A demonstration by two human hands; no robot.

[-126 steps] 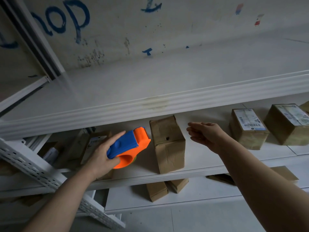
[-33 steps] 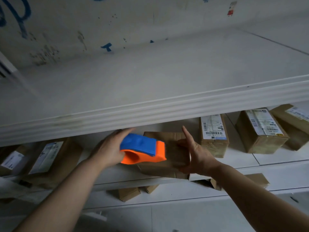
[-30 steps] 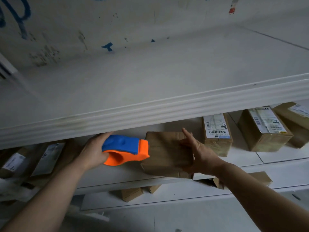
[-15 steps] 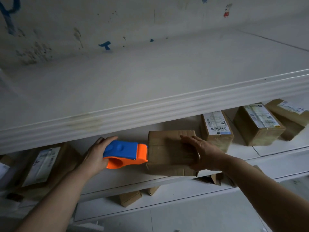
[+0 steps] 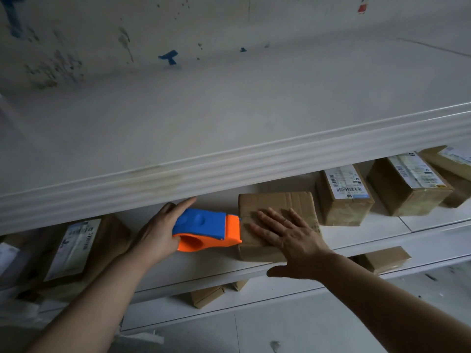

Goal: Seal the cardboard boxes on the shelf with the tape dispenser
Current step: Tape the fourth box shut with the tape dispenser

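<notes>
A plain brown cardboard box (image 5: 270,202) lies flat on the middle shelf (image 5: 204,266), near its front edge. My right hand (image 5: 285,235) presses flat on the box's top with fingers straight and spread. My left hand (image 5: 158,233) grips the blue and orange tape dispenser (image 5: 206,229) from the left. The dispenser's orange nose touches the box's left edge. The tape itself is not visible.
Labelled boxes stand to the right (image 5: 344,197), (image 5: 407,187), and another labelled box (image 5: 76,248) lies to the left. The white upper shelf (image 5: 229,164) overhangs the work area. Smaller boxes (image 5: 206,296) sit on the lower shelf, above a tiled floor.
My right hand has flattened and spread on the box top. The dispenser's nose stays at the box's left edge. Earlier the box was laid flat from standing.
</notes>
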